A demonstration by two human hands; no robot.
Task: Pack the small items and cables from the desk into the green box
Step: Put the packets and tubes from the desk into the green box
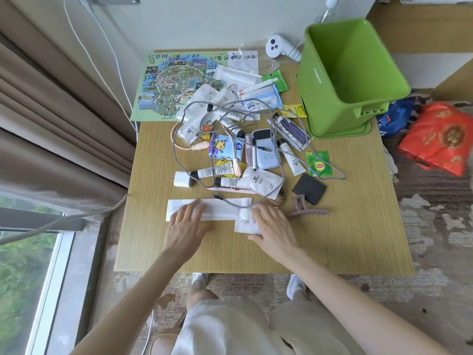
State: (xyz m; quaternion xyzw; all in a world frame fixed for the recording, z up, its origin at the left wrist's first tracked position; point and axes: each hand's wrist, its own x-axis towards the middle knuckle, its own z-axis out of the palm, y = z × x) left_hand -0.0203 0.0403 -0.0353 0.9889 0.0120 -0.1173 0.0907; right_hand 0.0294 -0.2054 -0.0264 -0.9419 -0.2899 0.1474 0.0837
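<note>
Green box (325,98) is standing upright at the worktop's (345,226) far right corner, just beside the pile of tubes, sachets and cables (240,139). Left grip (185,224) is lying flat, fingers straight, on a long white packet (225,206). Right grip (275,226) is resting flat and unclenched on a small white sachet (243,224).

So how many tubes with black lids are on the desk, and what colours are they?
White tubes: 4
Purple tube: 1
Total: 5
</note>
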